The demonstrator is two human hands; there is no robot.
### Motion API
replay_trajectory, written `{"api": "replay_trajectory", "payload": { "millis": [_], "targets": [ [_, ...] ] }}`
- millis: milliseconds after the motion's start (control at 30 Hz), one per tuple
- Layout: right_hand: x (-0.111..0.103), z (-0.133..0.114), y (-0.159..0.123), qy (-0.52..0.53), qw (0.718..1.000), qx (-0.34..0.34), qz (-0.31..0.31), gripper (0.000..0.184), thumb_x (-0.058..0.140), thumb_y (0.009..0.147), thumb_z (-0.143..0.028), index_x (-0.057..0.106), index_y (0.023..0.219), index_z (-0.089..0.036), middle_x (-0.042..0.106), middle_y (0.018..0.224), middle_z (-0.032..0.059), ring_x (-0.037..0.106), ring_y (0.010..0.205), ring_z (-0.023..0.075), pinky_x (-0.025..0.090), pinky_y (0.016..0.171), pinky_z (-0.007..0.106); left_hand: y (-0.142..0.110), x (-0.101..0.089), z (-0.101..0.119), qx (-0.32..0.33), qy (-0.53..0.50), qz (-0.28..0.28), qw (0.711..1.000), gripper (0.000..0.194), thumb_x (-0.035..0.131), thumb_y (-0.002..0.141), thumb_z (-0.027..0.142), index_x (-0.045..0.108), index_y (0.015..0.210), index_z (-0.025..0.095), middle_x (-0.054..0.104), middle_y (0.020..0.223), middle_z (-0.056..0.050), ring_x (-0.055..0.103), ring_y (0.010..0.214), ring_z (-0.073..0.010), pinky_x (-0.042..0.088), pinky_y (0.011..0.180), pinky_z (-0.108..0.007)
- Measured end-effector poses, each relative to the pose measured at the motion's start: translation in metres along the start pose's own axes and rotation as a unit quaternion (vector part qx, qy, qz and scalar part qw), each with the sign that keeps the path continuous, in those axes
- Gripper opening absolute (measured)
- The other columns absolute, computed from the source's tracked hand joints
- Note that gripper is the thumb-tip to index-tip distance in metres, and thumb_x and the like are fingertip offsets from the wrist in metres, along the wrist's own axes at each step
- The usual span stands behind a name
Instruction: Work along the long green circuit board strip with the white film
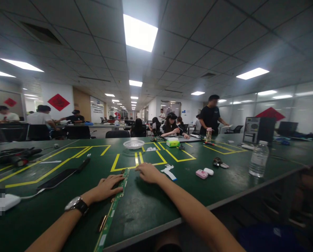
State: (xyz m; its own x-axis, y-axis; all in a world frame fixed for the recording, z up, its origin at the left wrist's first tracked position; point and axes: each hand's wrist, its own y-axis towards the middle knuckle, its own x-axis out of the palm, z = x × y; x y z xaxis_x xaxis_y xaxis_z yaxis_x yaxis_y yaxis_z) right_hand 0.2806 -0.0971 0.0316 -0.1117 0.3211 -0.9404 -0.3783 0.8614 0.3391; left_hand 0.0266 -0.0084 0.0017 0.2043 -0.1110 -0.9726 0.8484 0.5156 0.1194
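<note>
Green circuit-board strip [112, 211], one, slantwise on the desk [145, 206], lower end running out of view near the desk's front edge. Left hand [107, 187]: grip apart, fingers laid over the strip. Right hand [149, 173]: fingers bent, just beside the strip's far end; cannot tell whether its grip closes. Open room: between strip and front edge, beneath the right forearm. Around: white ribbon cable [169, 172], just beyond the right wrist; pink case [202, 174] and bottle [258, 159], farther right; black slab [58, 179], left.
</note>
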Motion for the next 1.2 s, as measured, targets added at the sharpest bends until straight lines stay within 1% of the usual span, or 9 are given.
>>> {"api": "replay_trajectory", "payload": {
  "millis": [100, 200, 300, 400, 533, 600, 767, 933, 1200],
  "targets": [
    [-0.004, 0.036, -0.015, -0.087, 0.972, 0.216, -0.012, 0.03, 0.047, 0.083, -0.018, 0.064, 0.107, -0.014, 0.061, 0.113, 0.017, 0.054, 0.109, 0.0278, 0.043, 0.089, 0.043, -0.002, -0.003, 0.003, -0.006, -0.001, 0.001, 1.0, 0.06, 0.034, 0.089, 0.065, 0.042, 0.138, 0.03, 0.034, 0.146, -0.005, 0.029, 0.132, -0.0303, 0.029, 0.1, -0.047],
    [-0.004, 0.057, -0.028, -0.1, 0.957, 0.269, -0.044, 0.026, 0.049, 0.08, -0.013, 0.068, 0.098, -0.01, 0.064, 0.102, 0.0197, 0.06, 0.098, 0.0284, 0.047, 0.081, 0.039, -0.003, -0.005, 0.005, -0.026, 0.006, 0.007, 1.0, 0.06, 0.034, 0.089, 0.064, 0.043, 0.137, 0.029, 0.036, 0.145, -0.006, 0.03, 0.131, -0.0299, 0.029, 0.1, -0.047],
    [-0.002, 0.055, -0.028, -0.086, 0.965, 0.242, -0.054, 0.026, 0.048, 0.08, -0.011, 0.07, 0.094, -0.01, 0.066, 0.098, 0.0193, 0.061, 0.094, 0.0273, 0.047, 0.08, 0.035, -0.004, -0.006, 0.007, -0.045, 0.014, 0.007, 0.999, 0.06, 0.035, 0.089, 0.063, 0.043, 0.137, 0.028, 0.039, 0.143, -0.008, 0.032, 0.129, -0.0304, 0.029, 0.099, -0.048],
    [0.004, 0.038, -0.017, -0.059, 0.979, 0.187, -0.057, 0.027, 0.05, 0.082, -0.018, 0.071, 0.098, -0.013, 0.066, 0.101, 0.0161, 0.061, 0.095, 0.0247, 0.045, 0.084, 0.032, -0.005, -0.008, 0.009, -0.048, 0.028, 0.01, 0.998, 0.058, 0.035, 0.09, 0.061, 0.043, 0.137, 0.028, 0.039, 0.142, -0.008, 0.033, 0.129, -0.0304, 0.029, 0.098, -0.048],
    [0.013, 0.012, 0.0, 0.025, 0.996, 0.08, -0.019, 0.032, 0.054, 0.083, -0.029, 0.067, 0.108, -0.014, 0.066, 0.103, 0.0129, 0.059, 0.096, 0.0217, 0.043, 0.086, 0.028, -0.006, -0.009, 0.01, -0.043, 0.031, 0.013, 0.998, 0.059, 0.037, 0.09, 0.062, 0.042, 0.137, 0.028, 0.04, 0.142, -0.009, 0.033, 0.127, -0.0309, 0.029, 0.098, -0.048],
    [0.014, 0.006, 0.005, 0.065, 0.997, 0.038, 0.009, 0.03, 0.053, 0.083, -0.025, 0.067, 0.107, -0.013, 0.066, 0.103, 0.0124, 0.058, 0.098, 0.0208, 0.041, 0.089, 0.029, -0.005, -0.009, 0.01, -0.039, 0.032, 0.012, 0.999, 0.059, 0.036, 0.09, 0.062, 0.041, 0.138, 0.027, 0.039, 0.143, -0.009, 0.034, 0.127, -0.0306, 0.028, 0.098, -0.048],
    [0.001, 0.02, 0.002, 0.079, 0.996, 0.029, 0.039, 0.035, 0.048, 0.075, -0.003, 0.069, 0.1, -0.016, 0.066, 0.102, 0.0085, 0.056, 0.099, 0.0183, 0.038, 0.092, 0.029, -0.003, -0.009, 0.008, -0.048, 0.028, -0.005, 0.998, 0.058, 0.035, 0.091, 0.061, 0.037, 0.14, 0.029, 0.035, 0.146, -0.007, 0.027, 0.13, -0.0327, 0.026, 0.098, -0.051],
    [-0.004, 0.04, -0.011, 0.111, 0.993, 0.017, -0.042, 0.027, 0.055, 0.076, -0.014, 0.071, 0.097, -0.019, 0.067, 0.094, 0.0052, 0.06, 0.084, 0.0168, 0.043, 0.075, 0.024, -0.004, -0.009, 0.007, -0.041, 0.025, -0.007, 0.999, 0.059, 0.034, 0.091, 0.061, 0.035, 0.141, 0.03, 0.034, 0.146, -0.007, 0.026, 0.131, -0.0328, 0.026, 0.098, -0.052],
    [0.002, 0.011, -0.004, 0.155, 0.987, -0.032, -0.031, 0.021, 0.055, 0.078, -0.017, 0.071, 0.092, -0.016, 0.066, 0.087, 0.0051, 0.058, 0.075, 0.014, 0.043, 0.07, 0.023, -0.002, -0.008, 0.007, -0.044, 0.03, -0.011, 0.999, 0.061, 0.037, 0.09, 0.061, 0.035, 0.141, 0.029, 0.033, 0.146, -0.007, 0.026, 0.13, -0.0322, 0.027, 0.097, -0.052]
  ]
}}
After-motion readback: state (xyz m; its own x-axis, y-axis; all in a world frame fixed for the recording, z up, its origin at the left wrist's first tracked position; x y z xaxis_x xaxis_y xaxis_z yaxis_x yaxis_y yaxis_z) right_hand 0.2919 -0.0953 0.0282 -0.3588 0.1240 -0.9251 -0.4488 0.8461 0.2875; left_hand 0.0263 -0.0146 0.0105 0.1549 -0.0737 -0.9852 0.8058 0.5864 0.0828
